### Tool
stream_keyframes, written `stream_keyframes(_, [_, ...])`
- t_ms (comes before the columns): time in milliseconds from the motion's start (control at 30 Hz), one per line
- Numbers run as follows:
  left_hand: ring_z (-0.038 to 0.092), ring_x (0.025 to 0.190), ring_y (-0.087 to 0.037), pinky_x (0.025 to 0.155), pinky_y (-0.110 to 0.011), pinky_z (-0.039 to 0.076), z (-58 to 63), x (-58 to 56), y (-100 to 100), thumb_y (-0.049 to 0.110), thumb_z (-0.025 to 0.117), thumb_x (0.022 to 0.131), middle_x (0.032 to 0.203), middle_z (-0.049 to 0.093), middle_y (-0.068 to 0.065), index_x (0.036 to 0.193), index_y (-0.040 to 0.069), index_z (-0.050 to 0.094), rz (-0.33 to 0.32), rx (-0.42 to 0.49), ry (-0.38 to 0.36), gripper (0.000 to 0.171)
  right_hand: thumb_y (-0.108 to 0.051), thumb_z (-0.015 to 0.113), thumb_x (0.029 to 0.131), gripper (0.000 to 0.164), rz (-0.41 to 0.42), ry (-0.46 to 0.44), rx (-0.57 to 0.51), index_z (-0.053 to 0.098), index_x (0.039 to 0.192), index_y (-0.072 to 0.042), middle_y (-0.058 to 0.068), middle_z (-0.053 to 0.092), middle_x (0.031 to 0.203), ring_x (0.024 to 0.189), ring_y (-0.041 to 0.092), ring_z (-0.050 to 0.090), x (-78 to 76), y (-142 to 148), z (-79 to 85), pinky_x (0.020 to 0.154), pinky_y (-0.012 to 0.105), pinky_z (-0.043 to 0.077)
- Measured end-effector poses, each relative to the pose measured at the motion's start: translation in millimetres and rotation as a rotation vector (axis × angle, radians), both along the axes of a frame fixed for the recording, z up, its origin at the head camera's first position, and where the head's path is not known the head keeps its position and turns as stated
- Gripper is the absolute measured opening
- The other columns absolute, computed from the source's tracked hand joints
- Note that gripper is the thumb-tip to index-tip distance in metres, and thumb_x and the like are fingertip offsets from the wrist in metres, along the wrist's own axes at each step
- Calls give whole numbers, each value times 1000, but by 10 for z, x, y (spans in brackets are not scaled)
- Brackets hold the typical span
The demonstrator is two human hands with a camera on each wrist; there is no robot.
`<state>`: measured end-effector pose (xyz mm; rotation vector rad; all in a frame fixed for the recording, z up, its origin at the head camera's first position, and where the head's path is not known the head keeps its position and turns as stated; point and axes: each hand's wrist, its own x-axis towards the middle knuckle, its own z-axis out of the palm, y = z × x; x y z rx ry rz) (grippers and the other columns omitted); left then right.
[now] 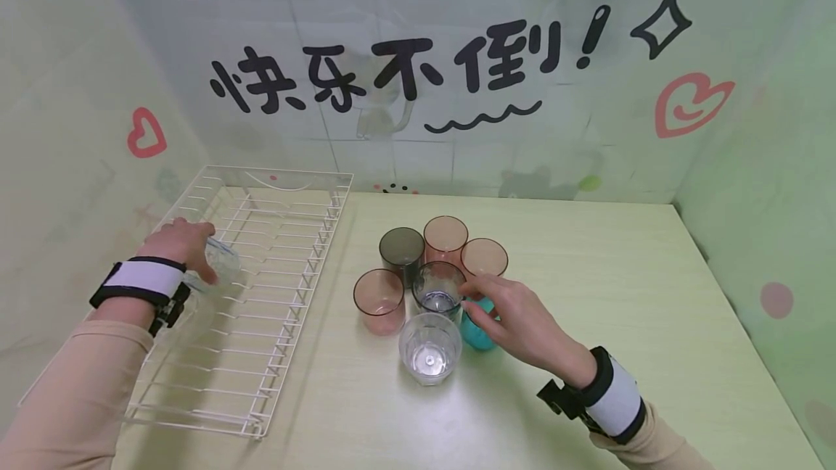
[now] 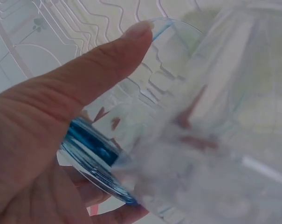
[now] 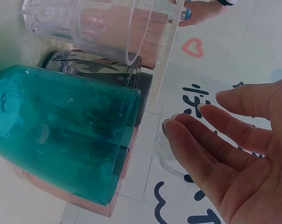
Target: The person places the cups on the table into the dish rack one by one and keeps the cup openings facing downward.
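My left hand (image 1: 179,246) grips a clear drinking glass (image 1: 224,261) over the left side of the white wire rack (image 1: 277,301). In the left wrist view, thumb and fingers wrap this glass, which has a blue band (image 2: 96,144). Another clear glass (image 2: 252,84) looms blurred beside it. Above the cluster of glasses, my right hand (image 1: 516,318) hovers with fingers loosely bent and nothing in them. A teal glass (image 3: 71,135) stands nearest, partly hidden under that hand in the head view. Beside it are a clear glass (image 1: 429,350) and a grey-tinted glass (image 1: 439,285).
A dark smoky glass (image 1: 402,249) and several pink glasses, including one at the left (image 1: 379,303), stand upright close together on the pale table (image 1: 620,281). A printed curtain (image 1: 405,114) borders the back and sides.
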<state>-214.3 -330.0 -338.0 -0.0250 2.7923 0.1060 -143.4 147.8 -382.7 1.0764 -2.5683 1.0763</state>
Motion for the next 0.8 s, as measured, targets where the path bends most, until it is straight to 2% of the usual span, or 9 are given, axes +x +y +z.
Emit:
stream_keyframes(167, [46, 98, -58, 81, -68, 43, 10, 3, 36, 19, 90, 70, 105, 45, -44, 125, -20, 43, -1, -45, 15, 82, -1, 68, 90, 12, -1, -3, -6, 68, 102, 1, 8, 69, 97, 83, 18, 66, 0, 6, -18, 61, 29, 55])
stream_keyframes(433, [42, 103, -61, 84, -71, 39, -19, -23, 52, 19, 90, 69, 111, 40, -47, 131, -19, 36, 33, -50, 21, 91, -2, 69, 89, 12, -11, 15, -1, 68, 101, 1, 7, 69, 95, 81, 18, 66, -4, 2, -26, 61, 23, 52])
stream_keyframes(800, [35, 110, -66, 87, -75, 33, -20, -8, 53, 23, 90, 70, 115, 32, -50, 137, -13, 26, 35, -37, 18, 99, -1, 69, 89, 12, -8, 5, -2, 68, 101, 1, 10, 70, 96, 81, 20, 67, 11, -6, -19, 60, 31, 55])
